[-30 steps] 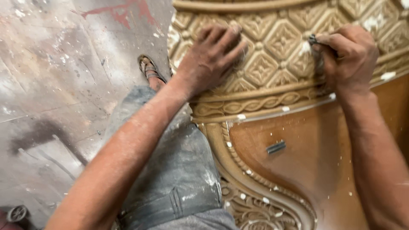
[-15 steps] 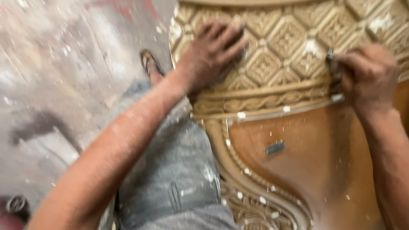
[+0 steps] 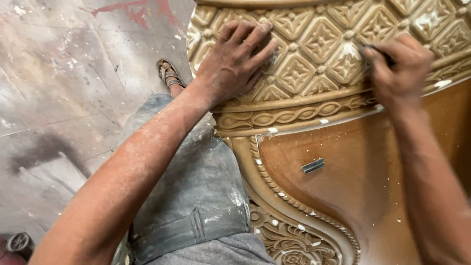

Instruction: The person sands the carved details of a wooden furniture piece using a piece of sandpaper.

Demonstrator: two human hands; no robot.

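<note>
A carved wooden panel (image 3: 324,44) with a raised diamond-and-flower pattern fills the upper right of the head view. My left hand (image 3: 235,61) lies flat on its left edge, fingers spread over the carving. My right hand (image 3: 400,73) is closed around a thin dark tool (image 3: 378,51) whose tip touches the pattern near white filler patches (image 3: 351,49). Below the carved band is a smooth brown field (image 3: 353,176) with a small metal piece (image 3: 313,166) on it.
A stained concrete floor (image 3: 73,98) with paint marks spreads to the left. My dusty grey trousers (image 3: 196,196) and a sandalled foot (image 3: 168,73) stand next to the panel. A scrolled border (image 3: 289,230) curves along the panel's lower edge. A small wheel (image 3: 19,241) sits at the bottom left.
My right hand with the tool has slid rightward and slightly down along the carved pattern. The left hand stays pressed on the same spot.
</note>
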